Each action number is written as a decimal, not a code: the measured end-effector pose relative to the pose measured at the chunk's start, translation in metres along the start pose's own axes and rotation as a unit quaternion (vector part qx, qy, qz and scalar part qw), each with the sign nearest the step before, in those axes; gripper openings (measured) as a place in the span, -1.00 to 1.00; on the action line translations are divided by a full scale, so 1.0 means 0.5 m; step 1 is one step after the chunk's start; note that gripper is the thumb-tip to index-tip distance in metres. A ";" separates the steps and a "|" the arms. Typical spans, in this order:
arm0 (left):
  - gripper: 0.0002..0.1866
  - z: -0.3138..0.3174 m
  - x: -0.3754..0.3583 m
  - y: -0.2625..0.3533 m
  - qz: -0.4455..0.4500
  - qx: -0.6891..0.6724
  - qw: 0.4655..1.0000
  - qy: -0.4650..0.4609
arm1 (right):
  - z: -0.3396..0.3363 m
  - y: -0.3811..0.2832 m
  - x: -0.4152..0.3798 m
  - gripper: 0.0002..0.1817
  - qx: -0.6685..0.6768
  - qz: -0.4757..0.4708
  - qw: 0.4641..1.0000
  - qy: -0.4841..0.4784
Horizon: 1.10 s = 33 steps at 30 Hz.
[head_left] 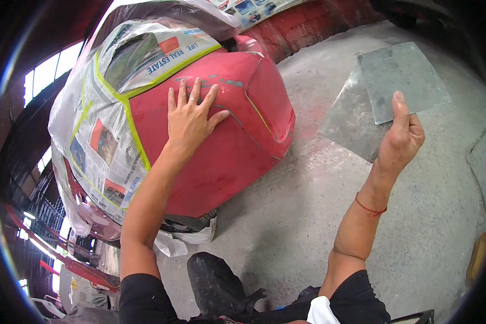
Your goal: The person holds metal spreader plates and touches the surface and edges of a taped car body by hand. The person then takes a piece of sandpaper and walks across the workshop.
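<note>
My left hand (191, 119) lies with its fingers spread on the red car panel (210, 162), just below some grey patches near its upper edge. Above the floor at the right, my right hand (402, 129) pinches a grey sheet (405, 75) between thumb and fingers. A second, more see-through sheet (348, 119) shows behind and to the left of the first, reaching down to the wrist. Newspaper (105, 140) edged with yellow-green tape (137, 129) covers the car's window area beside the panel.
Clear plastic film (65, 119) wraps the car's far side. A wheel (191, 221) shows under the panel. Along the top runs a low red wall (318, 27). My knee (216, 281) is at the bottom over the concrete floor (286, 232). A yellowish object (478, 256) sits at the right edge.
</note>
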<state>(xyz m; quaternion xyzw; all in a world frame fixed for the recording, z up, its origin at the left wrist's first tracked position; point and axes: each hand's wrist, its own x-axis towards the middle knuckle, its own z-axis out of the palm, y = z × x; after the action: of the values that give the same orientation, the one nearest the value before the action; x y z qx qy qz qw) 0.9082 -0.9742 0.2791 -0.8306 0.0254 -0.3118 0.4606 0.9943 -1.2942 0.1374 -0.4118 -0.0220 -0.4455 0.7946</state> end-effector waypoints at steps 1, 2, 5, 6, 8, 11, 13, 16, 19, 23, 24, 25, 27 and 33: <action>-0.28 -0.004 -0.005 -0.002 0.001 0.000 1.000 0.000 | -0.002 -0.002 0.002 -0.49 0.000 0.000 1.000 0.001; -0.28 -0.008 -0.011 -0.004 0.002 0.002 1.000 -0.004 | -0.004 -0.004 0.004 -0.49 0.009 0.002 1.000 0.005; -0.29 -0.011 -0.025 -0.012 0.008 -0.004 1.000 -0.009 | -0.007 -0.001 0.006 -0.49 0.015 -0.010 1.000 0.006; -0.29 -0.010 -0.026 -0.014 0.010 -0.011 1.000 -0.008 | -0.010 0.000 0.007 -0.50 0.014 -0.025 1.000 0.002; -0.29 -0.007 -0.019 -0.015 0.025 -0.019 0.999 -0.004 | -0.007 -0.011 0.007 -0.50 0.018 -0.010 1.000 0.006; -0.29 0.001 0.010 -0.012 0.044 -0.019 0.999 -0.011 | -0.003 -0.010 0.004 -0.51 0.024 0.004 1.000 0.006; -0.29 0.004 0.028 -0.006 0.046 -0.013 0.999 -0.024 | -0.001 -0.004 -0.001 -0.51 0.026 0.006 1.000 -0.001; -0.29 0.006 0.035 -0.004 0.049 0.008 0.998 -0.041 | 0.000 0.002 -0.007 -0.51 0.014 -0.007 1.000 -0.017; -0.30 0.012 0.028 -0.014 0.060 0.004 0.997 -0.040 | 0.004 -0.003 -0.009 -0.51 0.035 -0.004 0.999 -0.020; -0.28 0.013 0.015 -0.010 0.058 0.006 0.998 -0.031 | 0.001 -0.013 0.000 -0.52 0.020 -0.006 1.000 -0.009; -0.28 0.012 0.014 -0.008 0.055 0.005 0.998 -0.026 | -0.003 -0.013 0.002 -0.52 0.009 -0.002 1.000 0.003; -0.28 0.014 0.011 -0.008 0.055 0.004 0.998 -0.024 | -0.006 -0.013 0.005 -0.52 0.009 -0.003 1.000 0.004; -0.29 0.014 0.002 -0.013 0.057 -0.017 0.998 -0.019 | -0.009 -0.013 0.008 -0.51 0.000 -0.033 0.999 0.013; -0.28 -0.008 -0.024 -0.010 0.056 -0.046 0.997 -0.025 | -0.020 -0.019 0.016 -0.50 0.001 -0.021 1.000 0.006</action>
<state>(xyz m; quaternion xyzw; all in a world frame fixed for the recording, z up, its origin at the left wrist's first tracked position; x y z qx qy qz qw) 0.8950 -0.9703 0.2787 -0.8557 0.0750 -0.2634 0.4390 0.9889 -1.3092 0.1401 -0.4078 -0.0257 -0.4644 0.7857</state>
